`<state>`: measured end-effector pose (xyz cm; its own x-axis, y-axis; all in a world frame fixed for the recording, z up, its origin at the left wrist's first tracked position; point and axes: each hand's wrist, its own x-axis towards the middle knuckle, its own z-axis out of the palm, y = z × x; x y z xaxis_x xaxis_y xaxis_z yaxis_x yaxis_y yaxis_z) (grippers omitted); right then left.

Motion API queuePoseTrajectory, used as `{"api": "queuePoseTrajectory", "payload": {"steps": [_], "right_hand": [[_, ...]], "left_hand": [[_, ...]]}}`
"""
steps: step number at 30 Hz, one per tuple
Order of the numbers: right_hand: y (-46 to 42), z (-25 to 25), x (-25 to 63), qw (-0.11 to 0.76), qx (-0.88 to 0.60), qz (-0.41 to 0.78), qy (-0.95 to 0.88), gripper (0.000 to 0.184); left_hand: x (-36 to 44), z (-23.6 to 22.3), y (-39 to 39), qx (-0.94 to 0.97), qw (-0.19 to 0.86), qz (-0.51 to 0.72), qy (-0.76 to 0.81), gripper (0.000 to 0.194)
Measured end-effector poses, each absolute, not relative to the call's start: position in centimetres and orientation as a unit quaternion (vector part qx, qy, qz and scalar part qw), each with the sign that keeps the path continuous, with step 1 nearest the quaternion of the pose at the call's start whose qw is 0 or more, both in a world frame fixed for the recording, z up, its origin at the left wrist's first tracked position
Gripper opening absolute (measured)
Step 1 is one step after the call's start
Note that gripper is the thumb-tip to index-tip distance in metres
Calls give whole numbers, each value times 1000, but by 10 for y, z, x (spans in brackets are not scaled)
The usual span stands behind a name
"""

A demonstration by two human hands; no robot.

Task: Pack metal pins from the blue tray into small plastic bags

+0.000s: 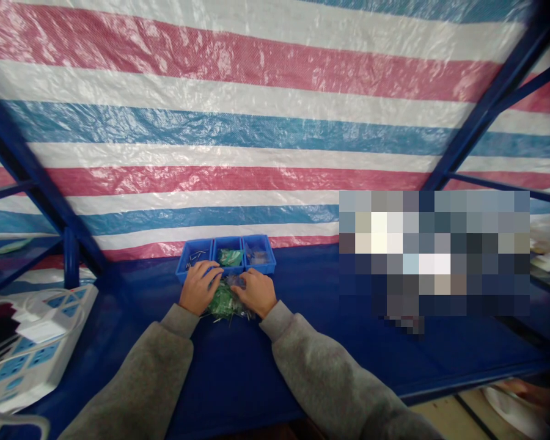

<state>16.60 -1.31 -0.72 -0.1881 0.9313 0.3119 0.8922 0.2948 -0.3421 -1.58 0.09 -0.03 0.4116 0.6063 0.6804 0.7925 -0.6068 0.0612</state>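
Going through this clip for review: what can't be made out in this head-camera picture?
In the head view:
- Anything in the left hand or right hand: the fingers cover it.
- The green-and-silver pile: the pieces are too small to name, and the hands cover part of it.
- The blue tray's right compartment contents: too small and blurred.
- The area right of the hands: a pixelated patch hides it.
- The white power strip: cut off by the left edge.

The tarpaulin (211,122) behind the table runs in broad red, white and blue stripes. The table (348,354) is dark blue, the divided tray (271,260) bright blue, and the pile of small parts (222,304) mostly green.
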Motion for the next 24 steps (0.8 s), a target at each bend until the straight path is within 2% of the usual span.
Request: {"api": "queuePoseTrajectory", "payload": {"steps": [10, 24], "right_hand": [[-18, -4, 163, 189, -585, 43, -788, 27], [-18, -8, 157, 184, -567, 20, -803, 25]], "left_hand": [[-13, 2, -1, -834, 117, -339, -419, 19], [-14, -3, 1, -834, 106, -348, -415, 19]]}}
